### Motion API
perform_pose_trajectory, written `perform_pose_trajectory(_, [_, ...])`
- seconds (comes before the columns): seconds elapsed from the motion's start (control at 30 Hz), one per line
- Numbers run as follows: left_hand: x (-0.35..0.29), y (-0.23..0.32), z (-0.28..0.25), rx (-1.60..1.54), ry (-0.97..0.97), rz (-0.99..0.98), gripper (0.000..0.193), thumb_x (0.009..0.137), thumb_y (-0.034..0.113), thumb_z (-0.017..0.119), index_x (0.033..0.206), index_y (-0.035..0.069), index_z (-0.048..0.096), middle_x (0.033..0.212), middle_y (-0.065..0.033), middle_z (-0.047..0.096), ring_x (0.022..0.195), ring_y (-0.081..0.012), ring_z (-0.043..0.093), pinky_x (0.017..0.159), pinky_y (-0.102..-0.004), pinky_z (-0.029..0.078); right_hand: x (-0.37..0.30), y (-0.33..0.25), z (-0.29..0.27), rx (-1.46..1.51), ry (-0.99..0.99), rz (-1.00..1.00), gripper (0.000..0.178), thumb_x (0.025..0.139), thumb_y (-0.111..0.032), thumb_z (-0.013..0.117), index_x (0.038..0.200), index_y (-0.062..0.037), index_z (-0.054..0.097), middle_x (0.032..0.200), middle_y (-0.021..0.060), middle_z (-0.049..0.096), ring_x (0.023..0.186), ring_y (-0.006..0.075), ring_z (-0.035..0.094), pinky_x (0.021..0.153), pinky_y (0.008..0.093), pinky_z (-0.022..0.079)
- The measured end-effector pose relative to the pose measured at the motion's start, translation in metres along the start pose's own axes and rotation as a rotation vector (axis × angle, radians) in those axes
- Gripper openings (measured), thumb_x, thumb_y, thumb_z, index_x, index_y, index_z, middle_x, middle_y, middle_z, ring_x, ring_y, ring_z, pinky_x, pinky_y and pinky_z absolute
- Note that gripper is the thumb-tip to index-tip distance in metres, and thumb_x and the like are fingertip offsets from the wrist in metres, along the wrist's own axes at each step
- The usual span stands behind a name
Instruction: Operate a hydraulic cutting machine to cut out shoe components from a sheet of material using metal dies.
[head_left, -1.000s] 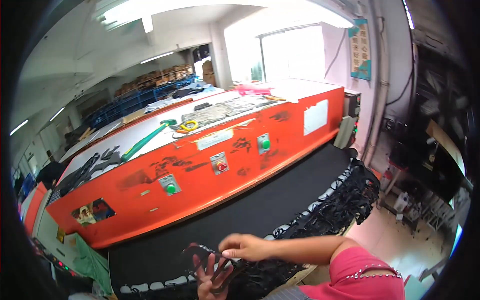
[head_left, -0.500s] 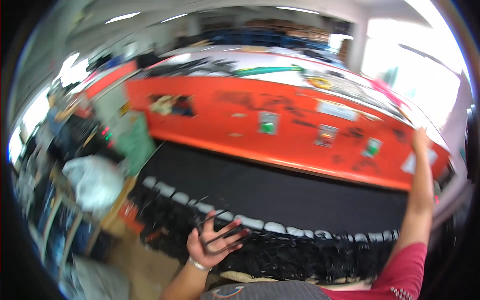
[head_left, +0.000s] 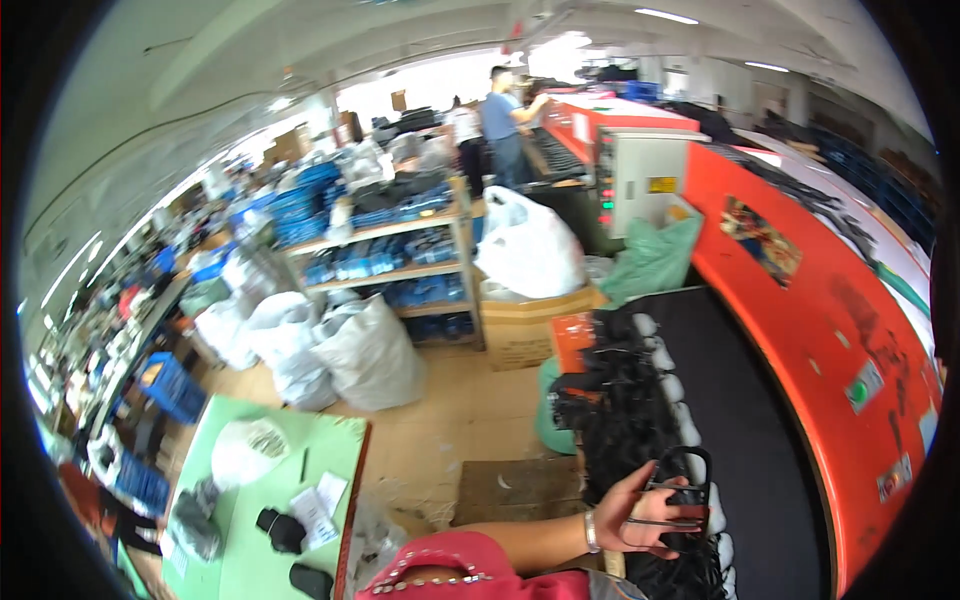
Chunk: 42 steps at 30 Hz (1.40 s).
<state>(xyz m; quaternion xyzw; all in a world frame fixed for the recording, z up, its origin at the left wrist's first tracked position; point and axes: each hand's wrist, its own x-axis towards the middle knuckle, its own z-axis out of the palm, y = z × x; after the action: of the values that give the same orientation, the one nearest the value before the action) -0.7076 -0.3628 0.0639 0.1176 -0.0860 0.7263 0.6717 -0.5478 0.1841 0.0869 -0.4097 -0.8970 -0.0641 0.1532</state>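
Swung left since the earlier frame, the view now shows one hand clamped on black straps over the black conveyor belt, lifted clear for sorting; other hand unseen

The right hand lay outside the frame. The left hand covered part of the black straps in its grip. The black pile was too dark to resolve into separate pieces.
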Motion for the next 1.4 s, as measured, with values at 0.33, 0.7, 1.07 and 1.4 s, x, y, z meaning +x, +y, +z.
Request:
perform_pose_trajectory(0.33, [-0.032, 0.047, 0.015, 0.136, 0.088, 0.134, 0.056, 0.086, 0.070, 0.036, 0.136, 0.044, 0.035, 0.126, -0.0006, 0.050, 0.116, -0.0240, 0.049, 0.082, -0.0560, 0.046, -0.078, -0.158, 0.066, 0.356, -0.229, -0.394, 0.037, 0.089, -0.019, 0.053, 0.119, 0.0021, 0.051, 0.115, 0.0214, 0.056, 0.109, 0.0371, 0.052, 0.081, 0.0475, 0.048])
perform_pose_trajectory(0.7, [-0.083, 0.137, 0.026, 0.055, 0.276, 0.146, 0.083, 0.085, 0.049, 0.057, 0.147, 0.034, 0.003, 0.146, -0.0180, 0.030, 0.131, -0.0430, 0.032, 0.101, -0.0667, 0.024, -0.186, -0.300, 0.047, 0.658, -0.435, -0.610, 0.044, 0.088, -0.020, 0.056, 0.124, 0.0046, 0.048, 0.114, 0.0235, 0.057, 0.108, 0.0403, 0.052, 0.087, 0.0496, 0.044])
perform_pose_trajectory(1.07, [-0.173, 0.232, 0.031, 0.211, 0.510, 0.100, 0.075, 0.076, 0.078, 0.043, 0.118, 0.018, 0.055, 0.105, -0.0020, 0.064, 0.083, -0.0273, 0.064, 0.060, -0.0488, 0.051, -0.165, -0.457, 0.061, 0.966, -0.557, -0.855, 0.050, 0.090, -0.022, 0.055, 0.129, 0.0064, 0.042, 0.115, 0.0283, 0.054, 0.095, 0.0460, 0.055, 0.085, 0.0511, 0.045])
perform_pose_trajectory(1.4, [-0.166, 0.233, 0.021, 0.054, 0.279, 0.274, 0.050, 0.090, 0.047, 0.047, 0.118, 0.006, 0.054, 0.101, -0.0093, 0.063, 0.084, -0.0231, 0.064, 0.071, -0.0371, 0.054, -0.170, -0.609, 0.074, 1.343, -0.931, -0.587, 0.037, 0.090, -0.032, 0.053, 0.106, 0.0014, 0.053, 0.086, 0.0152, 0.058, 0.070, 0.0296, 0.056, 0.062, 0.0377, 0.045])
